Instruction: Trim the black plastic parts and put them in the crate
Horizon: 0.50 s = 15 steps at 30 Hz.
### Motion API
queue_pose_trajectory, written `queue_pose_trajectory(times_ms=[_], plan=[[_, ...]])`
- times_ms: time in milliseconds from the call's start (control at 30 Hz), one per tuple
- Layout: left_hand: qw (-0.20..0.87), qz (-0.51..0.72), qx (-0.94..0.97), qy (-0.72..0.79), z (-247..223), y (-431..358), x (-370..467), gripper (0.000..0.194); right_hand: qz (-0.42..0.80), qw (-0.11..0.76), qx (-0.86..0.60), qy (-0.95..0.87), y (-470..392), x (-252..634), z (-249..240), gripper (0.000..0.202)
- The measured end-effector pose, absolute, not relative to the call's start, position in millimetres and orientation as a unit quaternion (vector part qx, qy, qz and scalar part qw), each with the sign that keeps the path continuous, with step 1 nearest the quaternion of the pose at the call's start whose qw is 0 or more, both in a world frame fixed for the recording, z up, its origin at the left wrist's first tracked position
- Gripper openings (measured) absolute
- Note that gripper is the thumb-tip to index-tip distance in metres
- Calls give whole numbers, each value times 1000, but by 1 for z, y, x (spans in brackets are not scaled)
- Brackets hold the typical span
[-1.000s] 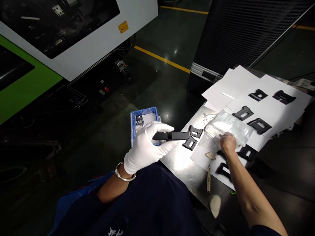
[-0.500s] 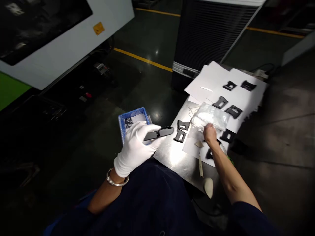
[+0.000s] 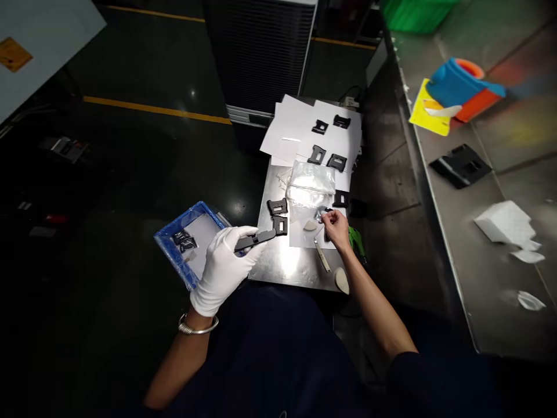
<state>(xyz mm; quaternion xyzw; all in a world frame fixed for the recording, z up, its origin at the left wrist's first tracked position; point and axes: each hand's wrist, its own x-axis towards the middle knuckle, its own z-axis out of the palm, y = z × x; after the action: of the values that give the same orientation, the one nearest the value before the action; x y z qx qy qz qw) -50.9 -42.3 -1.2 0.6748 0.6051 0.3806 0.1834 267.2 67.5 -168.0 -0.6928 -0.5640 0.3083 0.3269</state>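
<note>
My left hand [image 3: 224, 264], in a white glove, grips a black plastic part [image 3: 256, 239] between thumb and fingers, above the table's left edge. My bare right hand [image 3: 336, 227] is closed in a pinch on a wrinkled, shiny bit of clear plastic bag [image 3: 319, 213]. A stack of clear plastic bags [image 3: 312, 179] lies just beyond it. Two black parts with rectangular openings, one of them this black frame [image 3: 281, 225], rest on the metal table [image 3: 272, 264] between my hands. Near my right wrist are a slim pale tool [image 3: 322, 255] and a beige pad [image 3: 342, 280].
White paper sheets [image 3: 289, 125] with several black parts cover the table's far end. A blue bin [image 3: 174, 223] with small bagged pieces stands left. To the right, a metal bench [image 3: 452, 232] holds a blue-orange holder [image 3: 465, 90], a black part [image 3: 461, 166] and crumpled white paper [image 3: 505, 223].
The view has swung right, bringing the metal bench into sight. My right hand has drawn back from the bag stack towards me, pinching plastic. My left hand still holds the black part.
</note>
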Motion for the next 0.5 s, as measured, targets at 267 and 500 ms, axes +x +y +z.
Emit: queue_pose_trajectory(times_ms=[267, 500], plan=[[210, 360, 754, 507, -8, -24, -7, 26, 397, 395, -638, -529, 7, 283, -123, 42], [471, 293, 686, 471, -43, -20, 21, 56, 482, 398, -601, -498, -34, 281, -91, 40]])
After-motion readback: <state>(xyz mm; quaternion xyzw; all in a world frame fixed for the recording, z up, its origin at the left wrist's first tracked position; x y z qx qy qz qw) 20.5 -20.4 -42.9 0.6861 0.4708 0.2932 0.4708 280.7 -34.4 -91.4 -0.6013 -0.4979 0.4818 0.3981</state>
